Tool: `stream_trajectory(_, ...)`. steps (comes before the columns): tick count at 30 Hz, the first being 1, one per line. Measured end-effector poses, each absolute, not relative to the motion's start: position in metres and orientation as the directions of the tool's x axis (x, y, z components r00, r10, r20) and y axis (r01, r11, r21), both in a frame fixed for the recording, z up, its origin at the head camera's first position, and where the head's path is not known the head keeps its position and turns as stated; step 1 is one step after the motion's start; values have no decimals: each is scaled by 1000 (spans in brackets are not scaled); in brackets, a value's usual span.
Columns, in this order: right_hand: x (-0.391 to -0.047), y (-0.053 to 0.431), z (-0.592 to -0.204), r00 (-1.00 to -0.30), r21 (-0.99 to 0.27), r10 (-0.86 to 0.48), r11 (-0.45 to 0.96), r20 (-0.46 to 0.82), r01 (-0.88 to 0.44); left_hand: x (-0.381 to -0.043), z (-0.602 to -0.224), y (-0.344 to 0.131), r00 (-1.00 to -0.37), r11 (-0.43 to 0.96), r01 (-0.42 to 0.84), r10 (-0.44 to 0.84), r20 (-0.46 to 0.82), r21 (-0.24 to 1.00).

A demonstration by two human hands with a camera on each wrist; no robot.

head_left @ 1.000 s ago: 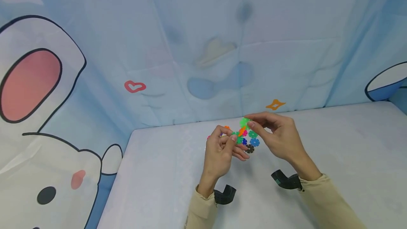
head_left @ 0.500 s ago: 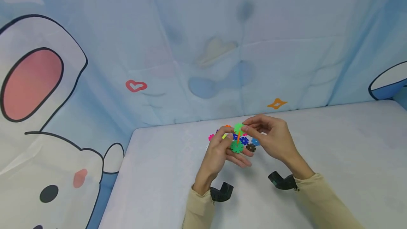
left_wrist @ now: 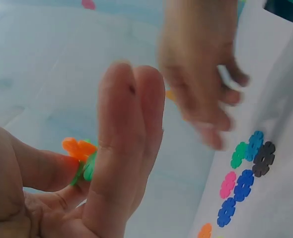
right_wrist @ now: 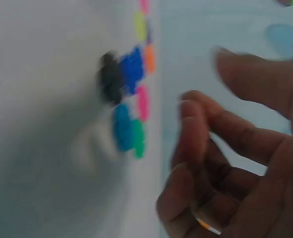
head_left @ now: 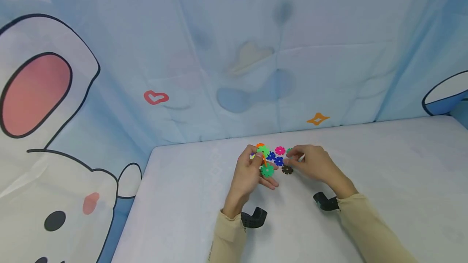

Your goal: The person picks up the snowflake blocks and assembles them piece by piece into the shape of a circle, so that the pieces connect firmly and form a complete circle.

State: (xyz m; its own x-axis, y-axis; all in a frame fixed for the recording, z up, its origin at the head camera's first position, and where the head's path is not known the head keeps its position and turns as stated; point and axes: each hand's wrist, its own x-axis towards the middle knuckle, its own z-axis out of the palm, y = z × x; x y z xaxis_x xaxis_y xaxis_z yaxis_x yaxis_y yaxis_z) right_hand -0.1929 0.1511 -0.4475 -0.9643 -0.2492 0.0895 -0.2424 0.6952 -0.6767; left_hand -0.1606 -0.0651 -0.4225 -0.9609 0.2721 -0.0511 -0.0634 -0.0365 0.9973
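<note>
My left hand (head_left: 245, 180) pinches a small chain of plastic snowflake discs between thumb and index finger. In the head view the chain shows a light green disc (head_left: 263, 150), an orange disc (head_left: 265, 160) seen edge-on and a darker green disc (head_left: 267, 170). The left wrist view shows the orange disc (left_wrist: 79, 148) partly behind the fingers. Over the right side of the loose discs hovers my right hand (head_left: 314, 163), with a gap between thumb and fingers and nothing held. Below it lie a black-brown disc (head_left: 287, 169) and a light blue disc (left_wrist: 255, 145), which the hand hides from the head view.
Loose discs lie together on the white table (head_left: 365, 165): a pink disc (head_left: 280, 150), a dark blue disc (head_left: 278, 161), a green disc (left_wrist: 239, 154) and others. A printed blue curtain (head_left: 204, 72) hangs behind the table's back edge.
My right hand has let go of the light green disc and moved right and down to the loose discs. The left hand has shifted slightly left with the joined chain.
</note>
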Motion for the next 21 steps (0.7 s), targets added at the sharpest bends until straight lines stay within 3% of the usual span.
stream_trajectory(4, -197, 156, -469, -964, -595, -261, 782, -43, -185, -162, -423, -67, -964, -57, -55, 262, -39, 997)
stream_trajectory(10, -198, 153, -478, -967, -568, -253, 800, -27, -194, -164, -424, -67, -963, -76, -27, 268, -5, 997)
stream_trajectory(21, -200, 152, -478, -951, -630, -309, 739, 0, -240, -161, -422, -65, -963, -96, -31, 268, -4, 995)
